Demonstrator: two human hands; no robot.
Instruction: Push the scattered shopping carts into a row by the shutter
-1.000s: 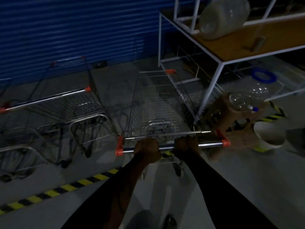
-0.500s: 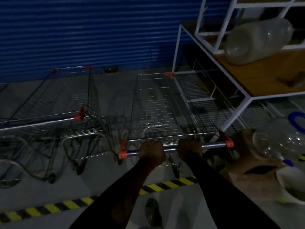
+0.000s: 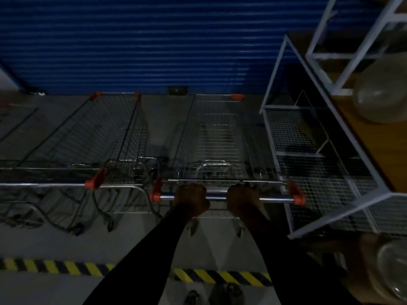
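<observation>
A wire shopping cart (image 3: 217, 137) with orange corner caps stands in front of me, its nose almost at the blue shutter (image 3: 141, 40). My left hand (image 3: 191, 200) and my right hand (image 3: 242, 200) both grip its chrome handle bar (image 3: 275, 199). A second cart (image 3: 105, 139) stands parallel just to the left, also facing the shutter. Part of another cart's frame shows at the far left edge (image 3: 13, 128).
A white metal rack (image 3: 326, 164) with wire shelves and a wooden top stands close on the right of my cart. Clear plastic jugs (image 3: 381, 102) lie on it. A yellow-black hazard stripe (image 3: 66, 267) crosses the floor near my feet.
The cart I hold has rolled forward toward the shutter and now stands square beside the left cart. The hazard stripe has passed behind the cart's wheels.
</observation>
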